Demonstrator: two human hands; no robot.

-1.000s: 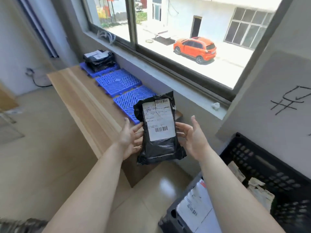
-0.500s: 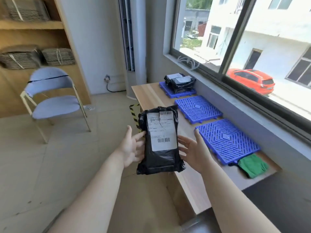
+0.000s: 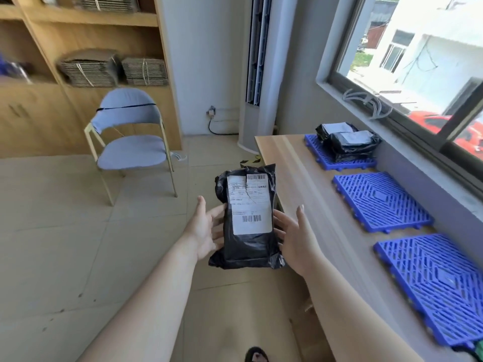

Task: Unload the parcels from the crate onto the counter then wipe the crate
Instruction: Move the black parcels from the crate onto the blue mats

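A black plastic parcel (image 3: 248, 223) with a white shipping label stands upright in the air, just left of the wooden counter (image 3: 308, 194). My left hand (image 3: 206, 231) and my right hand (image 3: 298, 239) carry it between them, straight fingers pressing its two sides and back, thumbs raised. Two more black parcels (image 3: 350, 145) lie on the far blue mat (image 3: 339, 163) at the counter's far end. The crate is out of view.
Two bare blue grid mats (image 3: 379, 202) (image 3: 439, 286) lie along the counter under the window. A corner of green cloth (image 3: 479, 348) shows at the bottom right. A blue chair (image 3: 130, 142) stands on the tiled floor to the left, before wooden shelves.
My view has swung left away from the crate and along the counter. The parcel stays between my hands, now nearer the counter's far end.
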